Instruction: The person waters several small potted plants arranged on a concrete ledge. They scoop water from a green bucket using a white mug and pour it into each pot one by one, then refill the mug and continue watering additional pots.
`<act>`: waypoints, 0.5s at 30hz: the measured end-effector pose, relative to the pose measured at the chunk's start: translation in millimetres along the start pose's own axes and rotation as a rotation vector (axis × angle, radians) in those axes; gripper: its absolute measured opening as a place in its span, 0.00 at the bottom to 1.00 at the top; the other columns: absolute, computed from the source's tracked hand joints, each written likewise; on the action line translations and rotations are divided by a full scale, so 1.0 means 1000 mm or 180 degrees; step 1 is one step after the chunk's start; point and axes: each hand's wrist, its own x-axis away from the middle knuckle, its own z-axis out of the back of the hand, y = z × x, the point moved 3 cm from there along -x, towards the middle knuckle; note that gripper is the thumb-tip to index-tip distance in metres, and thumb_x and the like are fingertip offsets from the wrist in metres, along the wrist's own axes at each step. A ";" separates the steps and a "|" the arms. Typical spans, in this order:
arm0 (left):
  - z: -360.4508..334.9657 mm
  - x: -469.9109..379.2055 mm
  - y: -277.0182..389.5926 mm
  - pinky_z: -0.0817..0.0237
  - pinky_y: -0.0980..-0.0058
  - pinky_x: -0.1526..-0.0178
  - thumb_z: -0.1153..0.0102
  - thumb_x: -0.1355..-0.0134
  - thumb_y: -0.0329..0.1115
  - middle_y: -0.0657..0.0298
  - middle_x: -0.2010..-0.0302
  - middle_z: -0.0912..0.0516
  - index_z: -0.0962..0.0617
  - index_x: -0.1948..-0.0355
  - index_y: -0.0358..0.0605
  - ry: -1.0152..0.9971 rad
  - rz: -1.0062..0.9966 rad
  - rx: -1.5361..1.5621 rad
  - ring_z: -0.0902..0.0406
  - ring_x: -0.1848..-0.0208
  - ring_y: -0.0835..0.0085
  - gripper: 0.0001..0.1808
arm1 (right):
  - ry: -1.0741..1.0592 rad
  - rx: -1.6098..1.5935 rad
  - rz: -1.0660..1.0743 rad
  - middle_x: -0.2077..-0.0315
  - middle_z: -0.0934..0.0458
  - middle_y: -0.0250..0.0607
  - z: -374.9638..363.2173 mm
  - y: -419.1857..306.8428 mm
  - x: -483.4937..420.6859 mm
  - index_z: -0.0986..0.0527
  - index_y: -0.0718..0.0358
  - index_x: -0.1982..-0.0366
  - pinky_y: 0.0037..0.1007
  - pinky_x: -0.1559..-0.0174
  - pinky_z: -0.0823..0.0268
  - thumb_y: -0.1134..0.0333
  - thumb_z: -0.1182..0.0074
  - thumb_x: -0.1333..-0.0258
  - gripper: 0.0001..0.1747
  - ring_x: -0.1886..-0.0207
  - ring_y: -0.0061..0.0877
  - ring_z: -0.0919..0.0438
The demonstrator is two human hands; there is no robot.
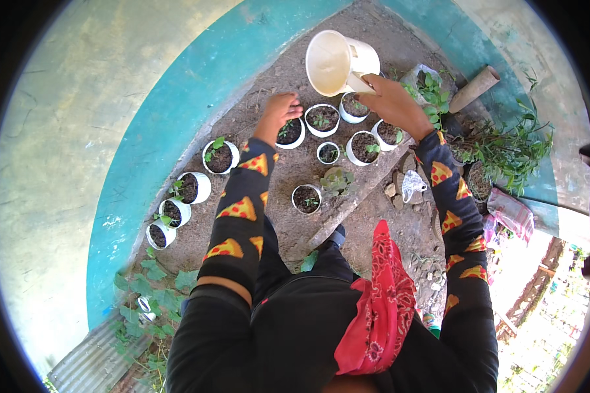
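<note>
In my right hand [391,100] is the handle of a white plastic pitcher [366,59], tilted with its wide mouth toward the left. It is held over a white pot of soil [354,108]. My left hand [281,110] is raised at the rim of another white pot with a seedling [291,135]; its fingers are curled, and whether they hold anything cannot be told. Between the hands stands a white pot with a small green seedling [322,121]. A smaller white pot [328,153] and a pot with a sprout [365,148] stand nearer to me.
Several white pots [220,157] line the painted wall [142,162] at the left. A concrete curb [346,209] crosses the soil before my feet. At the right are stones [398,184], leafy plants [501,147], a pipe [474,88] and a plaid bag [510,216].
</note>
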 end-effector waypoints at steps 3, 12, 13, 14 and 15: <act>-0.046 -0.030 0.002 0.22 0.57 0.59 0.42 0.37 0.36 0.54 0.59 0.20 0.24 0.50 0.38 -0.0046 0.0288 -0.0294 0.19 0.59 0.57 0.17 | 0.0183 0.0363 0.0498 0.69 0.23 0.58 0.008 -0.021 0.007 0.29 0.67 0.52 0.42 0.63 0.34 0.60 0.47 0.45 0.23 0.66 0.50 0.24; -0.069 -0.053 0.016 0.48 0.29 0.40 0.51 0.35 0.48 0.47 0.41 0.30 0.30 0.40 0.43 -0.0863 0.0531 0.0525 0.37 0.37 0.38 0.28 | 0.0454 0.0666 0.0773 0.69 0.22 0.61 0.014 -0.048 0.009 0.28 0.69 0.54 0.48 0.60 0.32 0.63 0.47 0.46 0.20 0.63 0.54 0.23; -0.070 -0.050 0.019 0.53 0.30 0.38 0.50 0.38 0.55 0.49 0.36 0.33 0.32 0.37 0.45 -0.0900 0.0497 0.0403 0.41 0.34 0.40 0.33 | 0.0506 0.0659 0.0814 0.71 0.21 0.60 0.015 -0.049 0.008 0.27 0.69 0.55 0.48 0.60 0.30 0.64 0.48 0.47 0.20 0.63 0.53 0.21; -0.069 -0.047 0.023 0.57 0.30 0.36 0.49 0.40 0.61 0.50 0.32 0.37 0.34 0.34 0.48 -0.0945 0.0443 0.0238 0.45 0.30 0.43 0.39 | 0.0514 0.0671 0.0833 0.71 0.21 0.60 0.014 -0.051 0.008 0.27 0.69 0.56 0.48 0.60 0.30 0.64 0.47 0.47 0.19 0.64 0.53 0.21; -0.070 -0.044 0.026 0.61 0.31 0.35 0.50 0.40 0.63 0.51 0.30 0.39 0.36 0.33 0.50 -0.0986 0.0401 0.0136 0.48 0.29 0.43 0.41 | 0.0538 0.0655 0.0859 0.71 0.21 0.60 0.014 -0.051 0.008 0.27 0.69 0.57 0.49 0.60 0.30 0.64 0.47 0.47 0.19 0.64 0.53 0.21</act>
